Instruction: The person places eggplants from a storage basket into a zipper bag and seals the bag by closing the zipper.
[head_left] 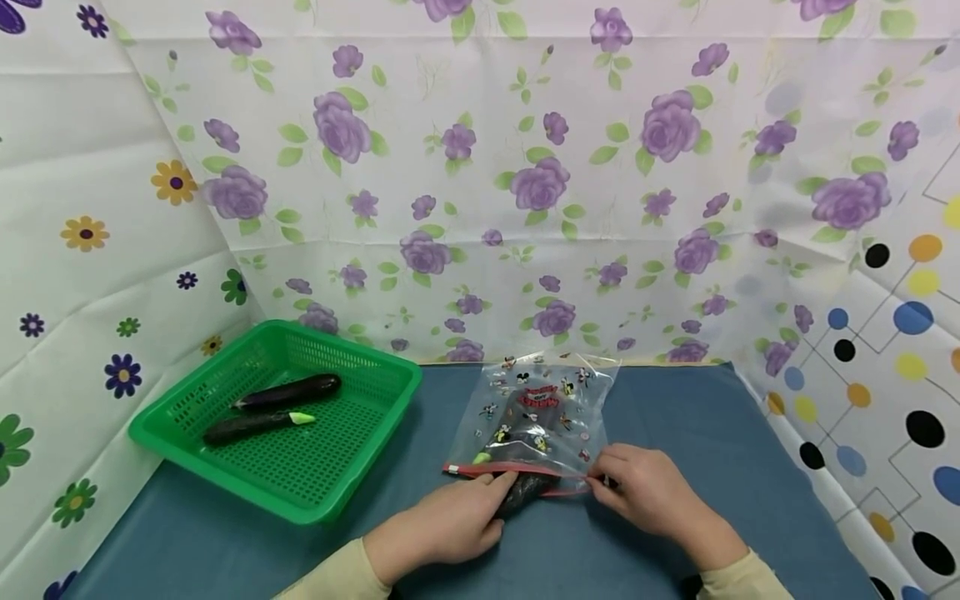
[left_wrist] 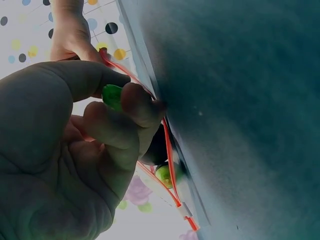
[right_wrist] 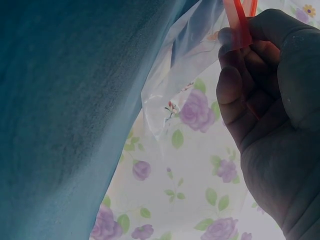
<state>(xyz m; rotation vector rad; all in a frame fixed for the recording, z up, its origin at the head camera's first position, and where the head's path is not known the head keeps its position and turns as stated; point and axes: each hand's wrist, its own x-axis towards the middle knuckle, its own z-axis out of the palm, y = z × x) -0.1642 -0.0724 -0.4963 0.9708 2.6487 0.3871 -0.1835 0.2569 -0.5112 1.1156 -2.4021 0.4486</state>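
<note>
A clear zip bag (head_left: 540,408) with cartoon prints and a red zip edge (head_left: 517,469) lies on the table, its mouth toward me. One dark eggplant with a green stem (left_wrist: 165,176) is inside it. A second eggplant (head_left: 522,493) sits partly in the bag's mouth. My left hand (head_left: 453,517) grips this one near its stem end; its green tip (left_wrist: 112,96) shows between thumb and fingers. My right hand (head_left: 645,487) pinches the right corner of the bag's mouth, where the red strip (right_wrist: 239,25) passes between thumb and fingertips.
A green plastic basket (head_left: 360,479) stands at the left, holding a plain dark eggplant (head_left: 292,392) and another with a green stem (head_left: 251,427). Blue cloth (head_left: 697,425) covers the table. A flowered curtain (head_left: 480,208) hangs behind, with patterned sheets on both sides.
</note>
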